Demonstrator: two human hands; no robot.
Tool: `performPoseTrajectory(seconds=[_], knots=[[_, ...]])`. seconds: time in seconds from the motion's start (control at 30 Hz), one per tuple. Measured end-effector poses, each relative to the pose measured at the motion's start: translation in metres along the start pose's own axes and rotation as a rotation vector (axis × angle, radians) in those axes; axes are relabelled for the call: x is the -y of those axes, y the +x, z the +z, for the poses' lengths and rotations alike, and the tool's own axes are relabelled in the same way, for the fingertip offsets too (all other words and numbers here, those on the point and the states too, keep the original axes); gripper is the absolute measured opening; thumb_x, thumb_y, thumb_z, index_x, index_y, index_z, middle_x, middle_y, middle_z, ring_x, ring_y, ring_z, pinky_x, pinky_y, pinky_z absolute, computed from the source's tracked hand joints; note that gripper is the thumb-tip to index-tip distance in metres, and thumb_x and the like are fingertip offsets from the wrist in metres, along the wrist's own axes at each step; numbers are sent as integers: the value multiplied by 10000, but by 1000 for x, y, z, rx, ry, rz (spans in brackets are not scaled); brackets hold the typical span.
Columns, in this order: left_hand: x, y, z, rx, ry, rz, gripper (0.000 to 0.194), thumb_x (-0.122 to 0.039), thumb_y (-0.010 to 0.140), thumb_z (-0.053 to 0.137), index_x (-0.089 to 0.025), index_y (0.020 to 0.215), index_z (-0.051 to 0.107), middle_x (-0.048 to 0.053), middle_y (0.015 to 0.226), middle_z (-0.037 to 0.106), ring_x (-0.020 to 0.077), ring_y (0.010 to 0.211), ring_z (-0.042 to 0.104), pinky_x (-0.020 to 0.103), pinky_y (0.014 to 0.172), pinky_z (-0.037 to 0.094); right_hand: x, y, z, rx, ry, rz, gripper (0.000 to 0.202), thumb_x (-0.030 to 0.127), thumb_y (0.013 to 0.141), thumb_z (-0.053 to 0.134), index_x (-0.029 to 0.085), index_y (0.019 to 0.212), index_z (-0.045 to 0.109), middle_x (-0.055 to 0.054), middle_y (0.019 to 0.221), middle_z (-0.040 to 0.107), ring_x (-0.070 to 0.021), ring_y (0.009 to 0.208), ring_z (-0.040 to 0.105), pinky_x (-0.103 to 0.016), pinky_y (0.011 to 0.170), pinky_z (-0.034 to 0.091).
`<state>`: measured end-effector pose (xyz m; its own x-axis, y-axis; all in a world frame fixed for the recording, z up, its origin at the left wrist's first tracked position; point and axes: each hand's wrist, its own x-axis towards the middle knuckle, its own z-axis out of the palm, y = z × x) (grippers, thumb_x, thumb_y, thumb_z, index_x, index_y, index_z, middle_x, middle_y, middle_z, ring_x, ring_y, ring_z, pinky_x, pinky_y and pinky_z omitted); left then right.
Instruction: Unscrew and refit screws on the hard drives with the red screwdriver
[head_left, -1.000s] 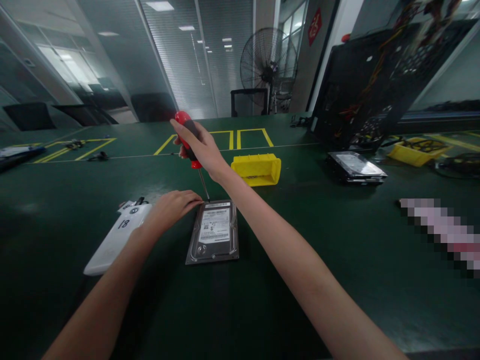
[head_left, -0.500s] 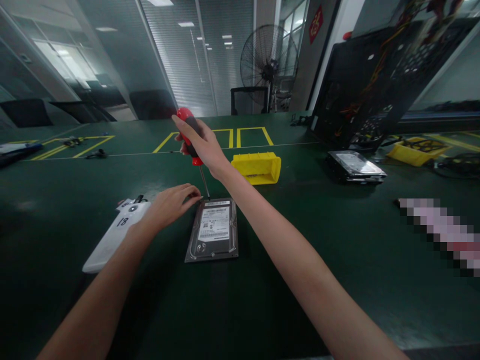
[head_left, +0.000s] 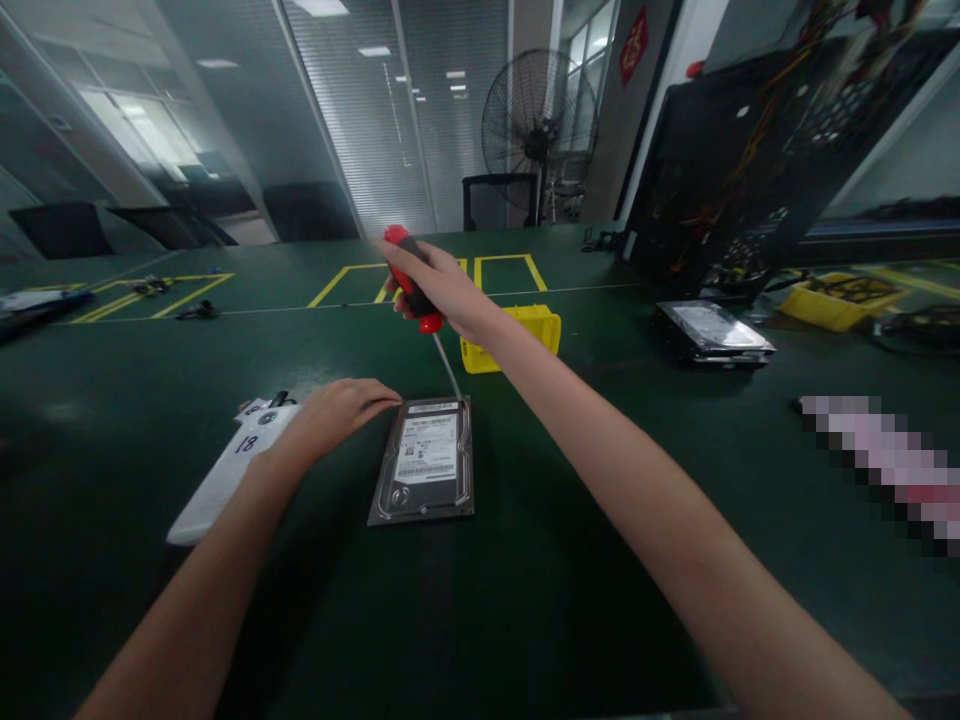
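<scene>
My right hand (head_left: 450, 285) is wrapped round the red and black handle of a screwdriver (head_left: 409, 270). Its thin shaft slants down to the far right corner of a hard drive (head_left: 424, 460), where the tip seems to touch. The drive lies flat with its white label up. At the drive's far left corner, my left hand (head_left: 349, 410) has its fingertips pressed together on the edge. Under the left forearm lies a white device (head_left: 221, 485) marked 18, partly covered.
A yellow bin (head_left: 544, 330) lies beyond the drive, partly behind my right wrist. Stacked hard drives (head_left: 712, 330) sit at the right, near a large black computer case (head_left: 697, 190) and another yellow bin (head_left: 832, 305). A pixelated patch (head_left: 877, 450) hides something at far right.
My right hand has moved right with the screwdriver, whose tip went from the drive's far left corner to its far right one. The left fingertips have drawn closer together at the left corner.
</scene>
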<state>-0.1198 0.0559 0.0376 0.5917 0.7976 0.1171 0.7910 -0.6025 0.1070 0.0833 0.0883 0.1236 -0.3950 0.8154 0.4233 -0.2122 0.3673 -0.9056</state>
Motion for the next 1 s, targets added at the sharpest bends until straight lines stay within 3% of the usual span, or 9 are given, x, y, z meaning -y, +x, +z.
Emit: performPoseTrajectory(seconds=[0.13,0.27,0.33,0.47,0.57,0.67,0.8,1.0], knots=[[-8,-2,-3,-77,108,-55,309,-386,872,400,-233,964,653,33,985,677,221,886,609,341,773,447,3,-25,-24,72,-355,183,393,506,842,461,156,1018,423,-17,743,528,-80,477,524,-175,363,395],[-16,-2,-10,-151,73,-68,312,-410,872,413,-220,962,643,36,986,675,206,874,605,316,741,448,-5,-74,-49,244,-685,419,395,453,866,426,140,1105,439,-49,758,553,-102,498,547,-198,387,443],[-26,2,-16,-184,34,-69,310,-408,876,414,-217,968,640,33,992,674,192,866,603,304,741,448,-12,-101,-63,281,-798,494,422,445,870,413,141,1161,436,-105,900,578,-129,569,579,-238,434,481],[-68,26,-25,-211,144,39,282,-364,888,420,-210,977,639,35,983,671,193,890,595,325,773,434,-19,-145,-86,196,-1151,402,432,417,862,449,177,1221,463,-132,1175,513,-236,957,573,-352,722,520],[-106,60,-21,-184,327,186,279,-264,904,390,-169,970,644,75,957,672,208,828,611,340,714,438,-17,-168,-96,146,-1338,347,439,392,885,414,204,1282,416,-126,1183,498,-211,888,586,-326,682,512],[-130,98,-6,-176,475,231,248,-94,856,413,-97,920,652,135,878,675,229,768,622,339,657,426,-12,-185,-103,109,-1565,298,433,351,883,431,192,1285,409,-126,1134,511,-214,827,584,-322,636,501],[-137,134,14,-80,506,116,205,-45,812,475,-75,866,670,134,765,671,227,685,623,312,599,406,-13,-199,-111,108,-1735,227,389,301,883,446,159,1245,458,-116,1064,544,-247,890,564,-399,772,468],[-132,151,24,-21,424,-76,188,-63,798,507,-99,877,675,120,798,661,228,703,599,309,602,398,-24,-204,-118,60,-1721,233,385,312,892,429,138,1233,471,-123,1094,527,-247,952,536,-386,801,455]])
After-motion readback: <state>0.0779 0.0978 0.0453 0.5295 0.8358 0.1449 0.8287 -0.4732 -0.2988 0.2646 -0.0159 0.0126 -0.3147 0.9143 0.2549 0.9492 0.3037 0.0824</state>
